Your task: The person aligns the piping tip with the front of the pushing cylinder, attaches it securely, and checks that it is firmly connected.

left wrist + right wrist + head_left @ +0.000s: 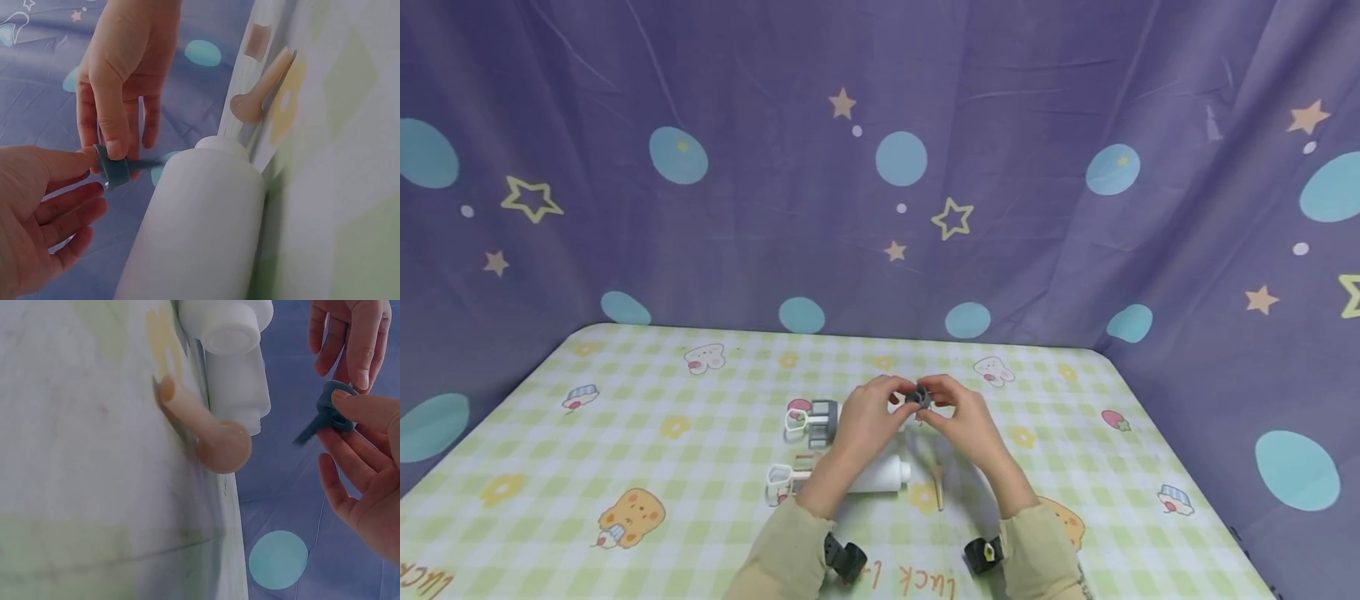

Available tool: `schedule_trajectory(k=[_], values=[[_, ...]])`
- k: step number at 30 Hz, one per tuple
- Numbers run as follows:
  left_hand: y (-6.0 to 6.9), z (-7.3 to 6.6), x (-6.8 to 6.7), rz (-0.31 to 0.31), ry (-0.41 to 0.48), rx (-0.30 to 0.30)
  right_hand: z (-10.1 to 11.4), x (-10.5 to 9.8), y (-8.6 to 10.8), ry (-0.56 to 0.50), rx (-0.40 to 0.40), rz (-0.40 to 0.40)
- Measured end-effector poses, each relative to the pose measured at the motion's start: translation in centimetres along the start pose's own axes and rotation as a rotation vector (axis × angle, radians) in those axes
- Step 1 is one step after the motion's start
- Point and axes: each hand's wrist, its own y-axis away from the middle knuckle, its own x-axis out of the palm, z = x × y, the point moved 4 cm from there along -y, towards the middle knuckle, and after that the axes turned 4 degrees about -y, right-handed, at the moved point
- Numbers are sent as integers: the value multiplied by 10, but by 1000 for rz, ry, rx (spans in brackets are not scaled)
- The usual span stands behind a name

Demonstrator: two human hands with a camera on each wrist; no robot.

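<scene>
Both hands meet over the table around a dark grey-blue round piece with a thin stem, held up off the cloth. My left hand pinches one side of it between thumb and fingertips. From the other side, the thumb and fingers of my right hand grip it too. In the right wrist view the piece shows a hollow rim, its stem pointing down and left. Beneath the hands a white bottle lies on its side. Near it lies a beige piece with a flared end and a thin stem.
Left of the hands lie a dark grey lid-like part with a white loop and a beige one with another white loop, partly behind the left forearm. A second white bottle shows in the right wrist view. A purple curtain hangs behind the table.
</scene>
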Motion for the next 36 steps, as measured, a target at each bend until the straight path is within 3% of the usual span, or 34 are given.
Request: schedule_trajectory(k=[6, 13, 21, 27, 36], values=[[0, 4, -3, 3, 1, -14, -2, 1, 0, 5, -2, 1], [-3, 16, -2, 19, -64, -49, -4, 0, 0, -2, -6, -9], [-6, 30, 8, 106, -95, -73, -6, -2, -1, 16, 25, 3], [-4, 35, 16, 190, -186, -56, -10, 0, 0, 21, 25, 23], [-7, 40, 25, 324, -284, -79, -11, 2, -1, 65, 22, 61]])
